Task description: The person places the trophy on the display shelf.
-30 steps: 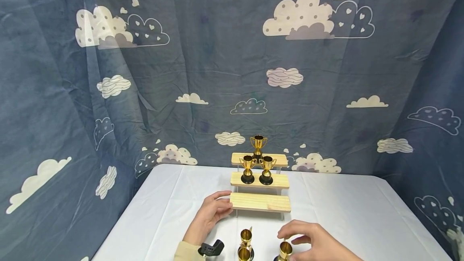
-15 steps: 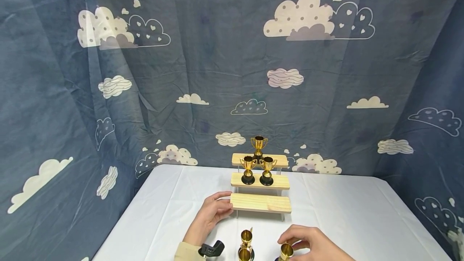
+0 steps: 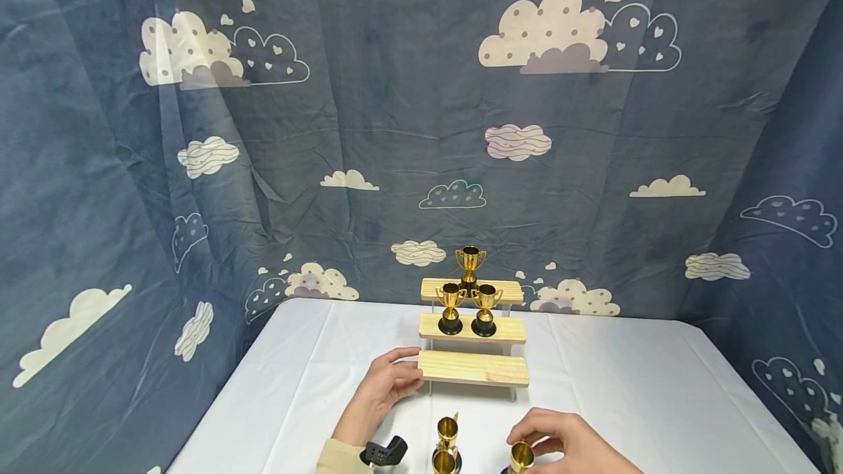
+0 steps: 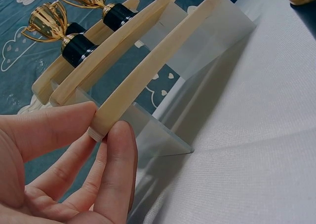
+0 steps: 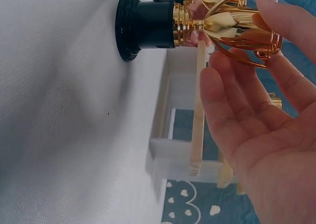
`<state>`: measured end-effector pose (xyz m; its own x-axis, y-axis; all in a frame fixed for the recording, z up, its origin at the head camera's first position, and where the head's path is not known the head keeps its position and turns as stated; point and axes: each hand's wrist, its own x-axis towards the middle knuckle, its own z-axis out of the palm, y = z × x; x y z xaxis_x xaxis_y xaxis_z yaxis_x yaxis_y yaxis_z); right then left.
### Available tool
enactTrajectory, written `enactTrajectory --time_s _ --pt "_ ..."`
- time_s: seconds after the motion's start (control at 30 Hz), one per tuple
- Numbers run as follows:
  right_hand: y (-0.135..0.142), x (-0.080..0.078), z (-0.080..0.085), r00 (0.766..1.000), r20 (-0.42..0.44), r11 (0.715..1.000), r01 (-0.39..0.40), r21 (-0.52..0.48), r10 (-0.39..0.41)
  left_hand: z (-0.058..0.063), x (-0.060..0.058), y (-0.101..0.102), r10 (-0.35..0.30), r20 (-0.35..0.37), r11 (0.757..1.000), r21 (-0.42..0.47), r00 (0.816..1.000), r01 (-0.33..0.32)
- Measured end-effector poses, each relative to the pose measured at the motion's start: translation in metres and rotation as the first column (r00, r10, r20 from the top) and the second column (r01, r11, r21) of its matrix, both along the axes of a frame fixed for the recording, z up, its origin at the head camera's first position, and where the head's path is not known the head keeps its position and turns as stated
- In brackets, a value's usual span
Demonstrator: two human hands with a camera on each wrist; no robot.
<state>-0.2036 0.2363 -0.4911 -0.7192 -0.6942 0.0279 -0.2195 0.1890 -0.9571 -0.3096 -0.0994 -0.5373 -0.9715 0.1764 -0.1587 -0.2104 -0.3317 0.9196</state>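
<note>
My left hand [image 3: 388,386] pinches the left end of the lowest board [image 3: 473,368] of a three-step wooden display stand; in the left wrist view thumb and fingers meet on the board's end [image 4: 106,118]. My right hand [image 3: 569,445] grips a small gold trophy cup [image 3: 522,454] near the front of the table. The right wrist view has its fingers at the rim and handles of the cup [image 5: 232,26], with the black base [image 5: 153,24] close over the white cloth. Two more gold trophies, a farther one [image 3: 448,429] and a nearer one [image 3: 444,462], stand between my hands.
Two trophies, left [image 3: 451,307] and right [image 3: 485,309], stand on the middle board [image 3: 431,325]. One trophy [image 3: 470,262] tops the highest board [image 3: 507,290]. A white cloth [image 3: 612,386] covers the table, and a blue cloud-print curtain [image 3: 408,93] hangs around it.
My right hand has lowered slightly, its fingers closing in around the trophy, which has shifted a little right. The left hand stays on the stand.
</note>
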Motion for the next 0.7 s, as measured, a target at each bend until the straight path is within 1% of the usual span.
enactTrajectory --time_s 0.17,0.3,0.43,0.57,0.7 --pt "-0.0002 0.0004 -0.0005 1.000 -0.016 1.000 0.014 0.023 -0.014 -0.0012 -0.0009 -0.0003 0.006 0.007 1.000 -0.010 1.000 -0.006" --pt "0.0001 0.0004 -0.0010 0.999 -0.044 0.999 0.026 0.037 -0.025 -0.0010 -0.0017 -0.0003 0.008 0.008 1.000 -0.005 1.000 -0.008" --pt "0.0001 0.0007 -0.0011 0.996 -0.083 0.999 0.039 0.029 -0.036 -0.0005 -0.0009 -0.0004 0.009 0.011 1.000 -0.011 1.000 -0.009" --pt "-0.0012 0.0012 0.0000 0.991 -0.107 0.996 0.079 0.033 -0.076 0.0006 0.0007 -0.0005 0.013 0.015 1.000 -0.023 1.000 -0.012" --pt "-0.0030 0.0023 0.0005 0.982 -0.129 0.987 0.147 0.062 -0.139 0.0011 0.0020 -0.0006 0.009 0.009 1.000 -0.018 1.000 -0.009"
